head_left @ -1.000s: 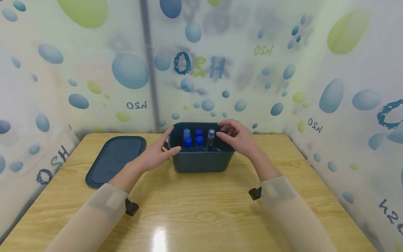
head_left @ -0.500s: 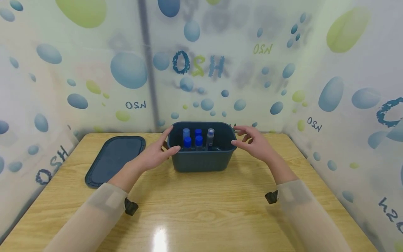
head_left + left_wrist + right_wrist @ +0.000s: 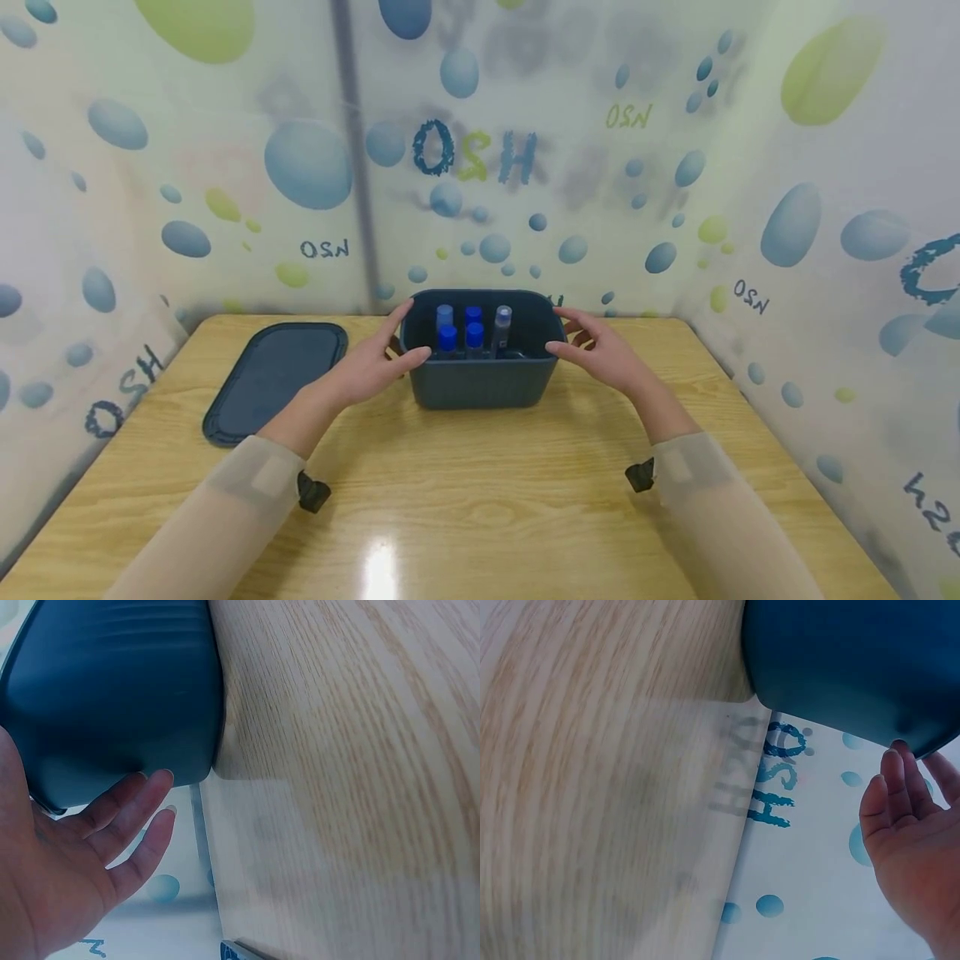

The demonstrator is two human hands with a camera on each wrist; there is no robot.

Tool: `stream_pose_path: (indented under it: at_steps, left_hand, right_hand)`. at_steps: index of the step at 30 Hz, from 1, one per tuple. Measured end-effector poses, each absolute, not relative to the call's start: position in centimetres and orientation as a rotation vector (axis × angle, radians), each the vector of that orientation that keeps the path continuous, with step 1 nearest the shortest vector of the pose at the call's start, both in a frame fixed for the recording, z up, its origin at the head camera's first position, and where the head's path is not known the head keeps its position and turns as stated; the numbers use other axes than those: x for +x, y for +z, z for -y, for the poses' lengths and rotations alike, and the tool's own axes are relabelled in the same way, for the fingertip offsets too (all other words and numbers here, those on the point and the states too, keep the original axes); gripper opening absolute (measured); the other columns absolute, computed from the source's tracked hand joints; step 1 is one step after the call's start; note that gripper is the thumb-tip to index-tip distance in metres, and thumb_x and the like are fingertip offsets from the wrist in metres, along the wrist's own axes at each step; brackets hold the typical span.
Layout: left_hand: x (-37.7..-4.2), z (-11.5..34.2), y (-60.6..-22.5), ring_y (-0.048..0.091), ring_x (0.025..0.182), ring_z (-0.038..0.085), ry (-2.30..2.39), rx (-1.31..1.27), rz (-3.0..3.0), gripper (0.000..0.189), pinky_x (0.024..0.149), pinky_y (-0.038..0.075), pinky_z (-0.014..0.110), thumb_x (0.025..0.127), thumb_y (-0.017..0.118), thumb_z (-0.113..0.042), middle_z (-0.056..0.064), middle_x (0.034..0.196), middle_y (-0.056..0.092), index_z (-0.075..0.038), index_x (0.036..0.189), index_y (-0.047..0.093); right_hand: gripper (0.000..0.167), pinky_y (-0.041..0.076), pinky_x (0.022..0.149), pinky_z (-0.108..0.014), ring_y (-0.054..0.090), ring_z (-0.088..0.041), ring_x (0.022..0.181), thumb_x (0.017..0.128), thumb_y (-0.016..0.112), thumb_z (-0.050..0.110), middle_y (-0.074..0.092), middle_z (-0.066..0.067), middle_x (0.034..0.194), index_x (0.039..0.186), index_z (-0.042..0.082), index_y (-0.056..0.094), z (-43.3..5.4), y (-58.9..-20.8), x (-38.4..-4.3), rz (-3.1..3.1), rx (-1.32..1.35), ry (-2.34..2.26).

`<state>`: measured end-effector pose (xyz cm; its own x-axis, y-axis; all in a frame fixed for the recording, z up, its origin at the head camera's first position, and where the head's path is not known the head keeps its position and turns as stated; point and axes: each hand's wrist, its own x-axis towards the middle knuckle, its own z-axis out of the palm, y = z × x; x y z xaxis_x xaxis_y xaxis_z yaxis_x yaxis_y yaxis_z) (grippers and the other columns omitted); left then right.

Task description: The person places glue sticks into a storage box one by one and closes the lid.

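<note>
A dark blue plastic bin (image 3: pixel 482 385) stands on the table, its open top holding several small upright bottles. Most have blue caps, such as the front bottle (image 3: pixel 447 337); one bottle (image 3: pixel 502 327) has a clear cap. My left hand (image 3: pixel 369 367) rests at the bin's left end, thumb along the front rim and index finger toward the back corner. In the left wrist view its other fingers (image 3: pixel 139 806) extend along the end wall. At the right end, my right hand (image 3: pixel 603 354) has its thumb at the rim and fairly straight fingertips (image 3: pixel 901 750) at the outer wall.
A flat dark blue lid or tray (image 3: pixel 277 379) lies on the wooden table (image 3: pixel 465 500) left of the bin. Behind the table hangs a patterned curtain (image 3: pixel 495 192), with more of it along both sides.
My right hand has drawn back from above the bin beside the clear-capped bottle, moved right, then come in to the bin's right end. My left hand and the bin have stayed in place.
</note>
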<state>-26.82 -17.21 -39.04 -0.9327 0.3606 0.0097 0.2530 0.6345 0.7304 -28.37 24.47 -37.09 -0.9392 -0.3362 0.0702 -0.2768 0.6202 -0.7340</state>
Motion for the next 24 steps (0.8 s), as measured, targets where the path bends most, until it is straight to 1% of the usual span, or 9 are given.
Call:
stream_pose_path:
  at_steps: [6, 13, 16, 18, 20, 21, 24]
  left_hand:
    - [-26.8, 17.3, -39.1, 0.073, 0.103, 0.032, 1.164, 0.511, -2.715, 0.097, 0.082, 0.059, 0.04, 0.105, 0.055, -0.073, 0.014, 0.123, 0.068, -0.044, 0.176, -0.004]
    - [-27.1, 17.5, -38.8, 0.071, 0.104, 0.03, 1.139, 0.53, -2.708, 0.098, 0.086, 0.06, 0.043, 0.106, 0.054, -0.074, 0.015, 0.127, 0.066, -0.044, 0.176, -0.007]
    - [-27.0, 17.7, -38.7, 0.073, 0.107, 0.031, 1.144, 0.52, -2.695, 0.101, 0.089, 0.06, 0.046, 0.106, 0.053, -0.075, 0.017, 0.134, 0.065, -0.043, 0.175, -0.014]
    - [-26.8, 18.1, -38.7, 0.074, 0.11, 0.032, 1.154, 0.511, -2.704, 0.101, 0.092, 0.06, 0.049, 0.107, 0.051, -0.074, 0.017, 0.139, 0.063, -0.041, 0.175, -0.015]
    - [-26.4, 18.7, -38.6, 0.075, 0.113, 0.033, 1.169, 0.507, -2.727, 0.097, 0.095, 0.059, 0.051, 0.109, 0.049, -0.072, 0.017, 0.143, 0.062, -0.037, 0.176, -0.012]
    - [-26.2, 19.1, -38.6, 0.075, 0.114, 0.032, 1.172, 0.513, -2.746, 0.094, 0.094, 0.059, 0.051, 0.11, 0.048, -0.07, 0.016, 0.144, 0.062, -0.034, 0.177, -0.008]
    - [-25.7, 20.6, -38.6, 0.075, 0.113, 0.031, 1.189, 0.537, -2.796, 0.084, 0.09, 0.058, 0.047, 0.113, 0.049, -0.063, 0.014, 0.142, 0.065, -0.027, 0.179, 0.012]
  right_hand:
    - [0.076, 0.053, 0.098, -0.044, 0.06, -0.033, 0.125, 0.107, 0.069, 0.05, 0.055, -0.019, 0.155, 0.173, 0.029, 0.038, -24.4, -37.6, -28.3, -2.727, -0.503, -1.265]
    - [0.076, 0.054, 0.093, -0.04, 0.06, -0.033, 0.123, 0.107, 0.069, 0.051, 0.056, -0.018, 0.155, 0.173, 0.031, 0.038, -24.5, -38.0, -28.2, -2.735, -0.493, -1.283]
    - [0.075, 0.054, 0.092, -0.039, 0.06, -0.032, 0.121, 0.107, 0.069, 0.051, 0.056, -0.018, 0.153, 0.173, 0.032, 0.038, -24.5, -38.1, -28.0, -2.739, -0.484, -1.289]
    - [0.075, 0.054, 0.091, -0.039, 0.06, -0.032, 0.12, 0.107, 0.069, 0.051, 0.056, -0.018, 0.153, 0.173, 0.032, 0.038, -24.5, -38.1, -28.0, -2.736, -0.483, -1.293]
    - [0.075, 0.054, 0.091, -0.038, 0.061, -0.032, 0.119, 0.107, 0.069, 0.051, 0.056, -0.018, 0.153, 0.173, 0.032, 0.038, -24.4, -38.1, -27.9, -2.733, -0.481, -1.295]
    - [0.074, 0.054, 0.091, -0.039, 0.061, -0.032, 0.118, 0.108, 0.069, 0.05, 0.056, -0.019, 0.152, 0.173, 0.032, 0.038, -24.4, -38.1, -27.9, -2.73, -0.482, -1.299]
    - [0.073, 0.054, 0.091, -0.039, 0.062, -0.032, 0.117, 0.108, 0.068, 0.05, 0.056, -0.019, 0.152, 0.173, 0.033, 0.038, -24.4, -38.1, -27.9, -2.728, -0.485, -1.31]
